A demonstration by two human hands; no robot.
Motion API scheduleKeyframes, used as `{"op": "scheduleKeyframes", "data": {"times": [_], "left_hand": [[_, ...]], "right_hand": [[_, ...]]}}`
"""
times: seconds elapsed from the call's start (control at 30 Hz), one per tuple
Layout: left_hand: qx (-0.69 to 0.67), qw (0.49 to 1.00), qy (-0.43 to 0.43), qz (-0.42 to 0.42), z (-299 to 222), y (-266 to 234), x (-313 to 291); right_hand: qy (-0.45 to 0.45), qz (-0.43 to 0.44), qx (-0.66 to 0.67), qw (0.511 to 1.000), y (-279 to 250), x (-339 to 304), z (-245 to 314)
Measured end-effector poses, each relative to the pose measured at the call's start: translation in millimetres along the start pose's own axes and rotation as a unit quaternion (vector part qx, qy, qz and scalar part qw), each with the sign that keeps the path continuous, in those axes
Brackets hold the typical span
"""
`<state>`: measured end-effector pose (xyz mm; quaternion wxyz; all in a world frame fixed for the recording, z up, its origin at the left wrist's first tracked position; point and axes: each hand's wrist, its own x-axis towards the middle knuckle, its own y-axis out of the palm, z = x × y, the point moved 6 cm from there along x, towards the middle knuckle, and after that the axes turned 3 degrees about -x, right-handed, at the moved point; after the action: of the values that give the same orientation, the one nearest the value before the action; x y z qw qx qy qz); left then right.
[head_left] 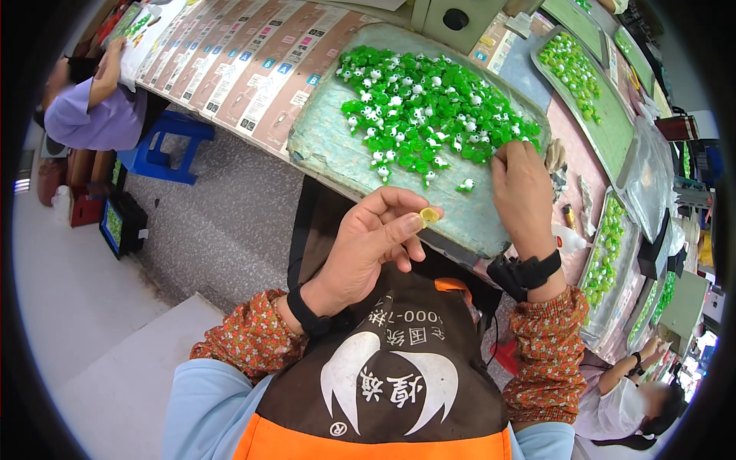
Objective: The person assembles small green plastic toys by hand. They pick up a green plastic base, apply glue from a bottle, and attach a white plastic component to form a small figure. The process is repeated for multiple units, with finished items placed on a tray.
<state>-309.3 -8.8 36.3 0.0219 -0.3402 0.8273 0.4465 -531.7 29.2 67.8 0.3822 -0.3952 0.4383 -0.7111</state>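
Between the thumb and forefinger of my left hand (372,241) is a small yellow plastic piece (429,216), held just off the near edge of the tray. My right hand (523,188) reaches over the tray's right side, its fingers bent down into the edge of a heap of small green and white plastic parts (429,103). What those fingertips pinch, if anything, is hidden. The heap lies on a worn, pale blue-green tray (322,146). One green and white part (465,185) sits apart, nearer to me.
Printed sheets (238,65) cover the table to the left. Trays of yellow-green parts (571,73) stand on the right, near a white bottle (569,239) and a clear plastic bag (652,172). A blue stool (165,146) and a person in purple (92,115) are at left; another person (629,399) works at lower right.
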Motion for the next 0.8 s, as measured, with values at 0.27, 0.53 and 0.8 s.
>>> {"op": "scheduleKeyframes", "data": {"times": [0.27,0.53,0.8], "left_hand": [[-0.007,1.000,-0.001,0.000,-0.3,-3.4,0.0],[-0.003,1.000,0.001,0.002,-1.0,-5.6,-0.2],[-0.022,1.000,0.001,-0.003,-3.2,-8.8,-1.6]], "right_hand": [[-0.016,0.009,0.038,0.999,-3.7,2.2,13.9],[-0.049,0.022,-0.025,0.998,3.0,7.3,15.3],[-0.035,0.063,0.006,0.997,0.6,-6.0,18.7]]}}
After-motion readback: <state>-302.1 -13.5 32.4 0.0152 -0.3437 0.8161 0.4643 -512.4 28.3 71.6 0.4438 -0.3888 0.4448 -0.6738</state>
